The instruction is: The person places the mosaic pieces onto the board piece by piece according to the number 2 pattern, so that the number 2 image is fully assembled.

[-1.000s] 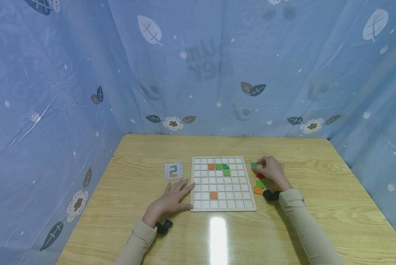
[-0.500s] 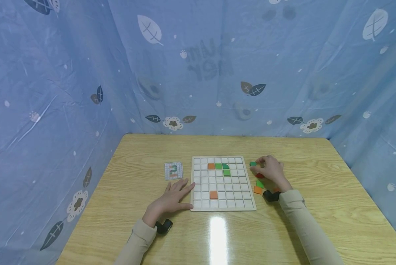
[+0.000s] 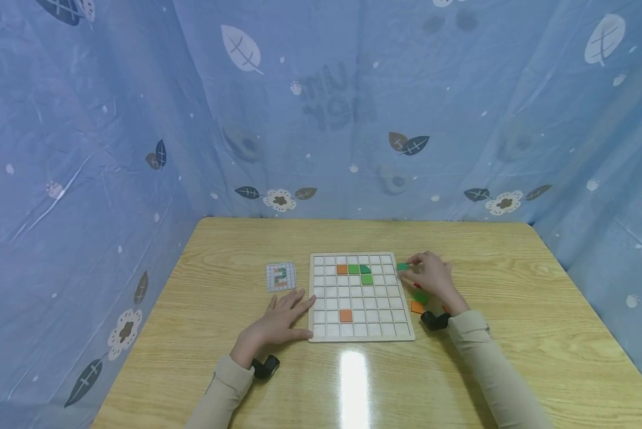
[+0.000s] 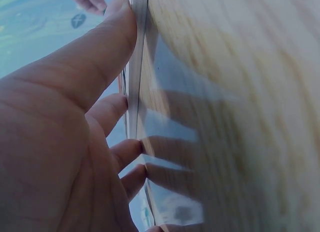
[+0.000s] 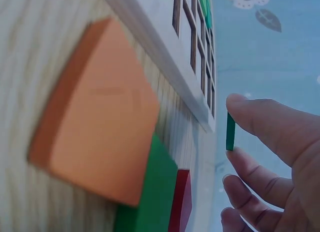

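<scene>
Nearest to the person, the left hand [image 3: 275,325] lies flat on the wooden surface [image 3: 245,369], fingers spread, its fingertips touching the left edge of the white grid board [image 3: 359,296]. It holds nothing. A bit farther, on the right side, the right hand [image 3: 430,275] pinches a small green tile [image 3: 402,266] between thumb and finger, just beside the board's right edge, near its top corner. The tile is thin, flat and bright green. In the right wrist view the green tile [image 5: 230,131] shows edge-on, off the surface. To do this well, I think the hand should keep the tile level, line it up over one little square hole and let it drop in straight, while the other hand keeps the board from sliding. Under the right hand lie loose tiles [image 3: 418,302], orange, green and red. On the board sit an orange tile, three green ones beside it, and one more orange lower down. Left of the board lies a small picture card [image 3: 281,276]. Farthest back hangs a blue cloth [image 3: 321,107] with leaves.
</scene>
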Motion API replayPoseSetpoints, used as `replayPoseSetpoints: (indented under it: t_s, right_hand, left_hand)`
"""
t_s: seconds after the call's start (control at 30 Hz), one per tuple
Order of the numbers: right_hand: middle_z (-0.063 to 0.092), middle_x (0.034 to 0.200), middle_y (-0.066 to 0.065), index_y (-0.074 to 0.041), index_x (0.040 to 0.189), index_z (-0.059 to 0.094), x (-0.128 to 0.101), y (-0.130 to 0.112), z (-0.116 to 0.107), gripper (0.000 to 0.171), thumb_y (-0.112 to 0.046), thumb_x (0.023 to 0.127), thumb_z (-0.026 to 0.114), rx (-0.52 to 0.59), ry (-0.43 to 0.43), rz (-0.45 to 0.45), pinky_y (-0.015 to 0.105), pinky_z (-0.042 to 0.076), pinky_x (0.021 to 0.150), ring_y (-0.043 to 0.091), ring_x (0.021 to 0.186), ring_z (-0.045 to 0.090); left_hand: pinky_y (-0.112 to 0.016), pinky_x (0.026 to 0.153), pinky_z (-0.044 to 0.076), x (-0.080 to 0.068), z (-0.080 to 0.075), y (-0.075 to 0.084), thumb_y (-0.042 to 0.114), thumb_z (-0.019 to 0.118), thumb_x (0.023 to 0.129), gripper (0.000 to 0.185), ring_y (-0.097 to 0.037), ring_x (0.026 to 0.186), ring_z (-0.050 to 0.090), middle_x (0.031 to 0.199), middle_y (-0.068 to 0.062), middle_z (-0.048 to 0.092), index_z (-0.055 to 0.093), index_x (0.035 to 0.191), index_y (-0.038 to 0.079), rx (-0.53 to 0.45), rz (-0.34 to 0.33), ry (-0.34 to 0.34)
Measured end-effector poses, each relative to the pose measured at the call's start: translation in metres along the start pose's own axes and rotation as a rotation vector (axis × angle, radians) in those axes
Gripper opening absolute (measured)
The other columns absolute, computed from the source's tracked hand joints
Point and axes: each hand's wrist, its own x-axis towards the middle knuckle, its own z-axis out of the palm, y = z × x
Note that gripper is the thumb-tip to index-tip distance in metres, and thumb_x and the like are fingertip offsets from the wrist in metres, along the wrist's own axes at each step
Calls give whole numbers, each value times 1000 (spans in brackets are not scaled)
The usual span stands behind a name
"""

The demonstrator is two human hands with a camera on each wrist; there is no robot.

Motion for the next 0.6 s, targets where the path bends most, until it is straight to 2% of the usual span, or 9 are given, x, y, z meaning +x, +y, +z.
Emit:
replayPoseSetpoints:
  t_s: [0.17, 0.6]
  right_hand:
    - [62, 102, 14, -6, 104, 66, -1, -5, 4, 41, -39, 79, 72, 5, -15, 7, 58, 26, 85, 29, 89, 53]
    - [61, 98, 14, -7, 100, 67, -7, -20, 12, 38, -37, 77, 74, 19, 1, -18, 58, 26, 85, 29, 86, 54]
  left_hand:
    - [-58, 112, -4, 0, 0, -1, 54, 54, 86, 77, -32, 143, 4, 155, -11, 11, 21, 149, 25, -2, 2, 1]
    - [-59, 111, -3, -1, -2, 1, 52, 56, 87, 77, -32, 143, 6, 155, -12, 12, 21, 149, 24, -9, 5, 1]
